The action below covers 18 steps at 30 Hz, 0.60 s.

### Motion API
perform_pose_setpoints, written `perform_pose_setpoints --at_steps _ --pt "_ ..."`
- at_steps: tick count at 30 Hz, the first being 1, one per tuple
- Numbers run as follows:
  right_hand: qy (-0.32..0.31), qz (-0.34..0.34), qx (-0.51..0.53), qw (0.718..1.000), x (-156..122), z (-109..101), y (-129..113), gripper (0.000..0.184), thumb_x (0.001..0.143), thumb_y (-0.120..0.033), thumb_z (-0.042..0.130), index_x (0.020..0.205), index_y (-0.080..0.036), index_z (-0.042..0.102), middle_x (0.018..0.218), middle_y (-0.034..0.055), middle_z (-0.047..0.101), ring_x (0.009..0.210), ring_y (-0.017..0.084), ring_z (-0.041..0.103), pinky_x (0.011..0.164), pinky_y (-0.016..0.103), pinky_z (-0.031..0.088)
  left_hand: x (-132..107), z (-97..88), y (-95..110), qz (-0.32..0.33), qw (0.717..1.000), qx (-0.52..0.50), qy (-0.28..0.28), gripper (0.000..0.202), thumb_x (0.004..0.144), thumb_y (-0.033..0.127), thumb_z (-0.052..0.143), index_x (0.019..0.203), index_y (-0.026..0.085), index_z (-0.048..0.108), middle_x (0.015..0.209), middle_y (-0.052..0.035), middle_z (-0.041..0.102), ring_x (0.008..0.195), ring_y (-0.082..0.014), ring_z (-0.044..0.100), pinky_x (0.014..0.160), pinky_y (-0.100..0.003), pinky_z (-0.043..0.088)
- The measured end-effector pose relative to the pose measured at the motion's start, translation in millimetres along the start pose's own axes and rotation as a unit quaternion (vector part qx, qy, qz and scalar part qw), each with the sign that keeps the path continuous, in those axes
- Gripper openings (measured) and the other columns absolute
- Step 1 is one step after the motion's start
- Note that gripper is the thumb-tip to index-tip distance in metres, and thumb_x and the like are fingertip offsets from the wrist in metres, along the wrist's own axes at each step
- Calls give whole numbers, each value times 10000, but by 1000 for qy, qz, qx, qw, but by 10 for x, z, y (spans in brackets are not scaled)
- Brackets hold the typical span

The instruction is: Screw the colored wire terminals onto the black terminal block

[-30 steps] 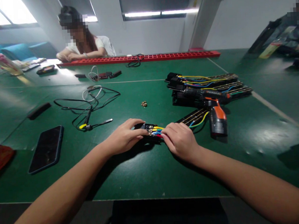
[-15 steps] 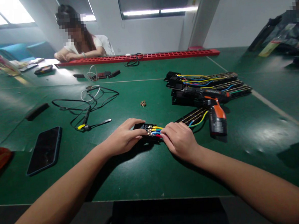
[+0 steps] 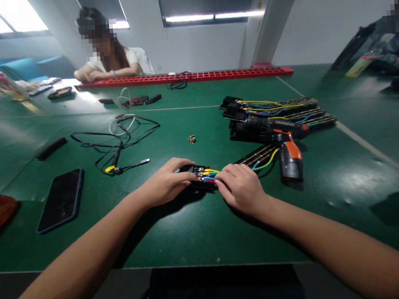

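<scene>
My left hand [image 3: 166, 182] grips the end block [image 3: 186, 169] of a black strip that looks like an opened power strip, thumb and fingers on either side. Brass-coloured terminals [image 3: 200, 173] show beside the thumb tip. Yellow, green, blue and red wires [image 3: 210, 172] run from them toward my right hand [image 3: 241, 186]. Its fingers are curled closed over the wires and the strip, with the thumb at the near side; the fingertips are partly hidden. Past that hand the strip's long body [image 3: 259, 156], with brass rails, slants away to the right.
A cordless screwdriver [image 3: 289, 150] lies against several similar wired strips [image 3: 274, 109]. Small brass-coloured screws [image 3: 191, 139] form a pile beyond my hands. At left are a phone [image 3: 61, 201] and tangled cables [image 3: 118, 145]. A red slotted bar [image 3: 215, 75] spans the far side, near a seated person [image 3: 113, 60].
</scene>
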State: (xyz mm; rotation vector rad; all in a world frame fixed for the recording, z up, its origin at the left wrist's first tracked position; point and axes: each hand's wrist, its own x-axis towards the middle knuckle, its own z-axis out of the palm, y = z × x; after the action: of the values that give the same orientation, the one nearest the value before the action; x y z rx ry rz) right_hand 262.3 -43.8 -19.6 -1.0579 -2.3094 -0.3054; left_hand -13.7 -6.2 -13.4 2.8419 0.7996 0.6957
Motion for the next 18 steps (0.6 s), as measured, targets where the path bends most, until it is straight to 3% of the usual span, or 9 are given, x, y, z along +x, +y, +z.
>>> perform_pose_setpoints --at_steps 11,15,18 --pt "-1 24 62 998 -41 -51 11 204 962 -327 562 942 -168 689 919 62 649 848 167 520 788 322 366 3 -31 30 2 1000 -8 2 275 970 138 538 1185 219 688 1343 -143 545 1227 -259 552 1028 -459 518" --pt "45 81 75 993 -25 -190 157 203 942 -319 582 1020 -160 682 1000 77 676 958 194 572 872 350 423 5 -47 39 -3 1000 -11 1 278 971 145 533 1188 215 692 1353 -150 544 1237 -267 552 1032 -466 517" --pt "106 139 42 984 8 -341 398 282 923 -350 591 1104 -146 664 1111 105 683 1068 232 600 965 399 452 11 -61 55 -12 1000 -16 -3 274 971 144 534 1177 224 696 1355 -140 547 1241 -260 552 1037 -465 518"
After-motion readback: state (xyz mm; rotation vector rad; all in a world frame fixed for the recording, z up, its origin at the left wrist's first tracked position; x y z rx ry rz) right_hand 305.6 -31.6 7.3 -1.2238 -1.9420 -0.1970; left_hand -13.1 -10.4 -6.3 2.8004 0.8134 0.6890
